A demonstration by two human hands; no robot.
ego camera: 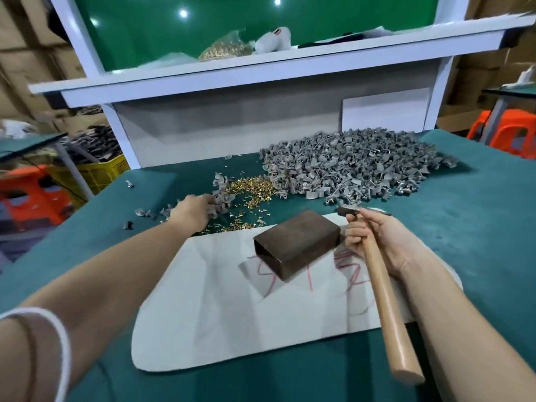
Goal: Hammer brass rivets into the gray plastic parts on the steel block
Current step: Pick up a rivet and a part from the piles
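On the green table (470, 227), the outstretched left hand (193, 210) reaches gray plastic parts (222, 196) beside brass rivets (251, 187), its grip unreadable. The right hand (377, 242) grips the hammer (385, 300) beside the steel block (295, 245), handle pointing back toward the person.

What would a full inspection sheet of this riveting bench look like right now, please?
Surface: green table with a white mat, red scribbles on it.
Job's things: steel block on the mat, top bare; gray plastic parts piled behind; brass rivets scattered left of them.
Clutter: bag of rivets on the shelf.
Hands: left hand among loose parts, fingers blurred; right hand grips the hammer.
Cables: nothing seen.
Surroundings: orange stools, yellow crate.
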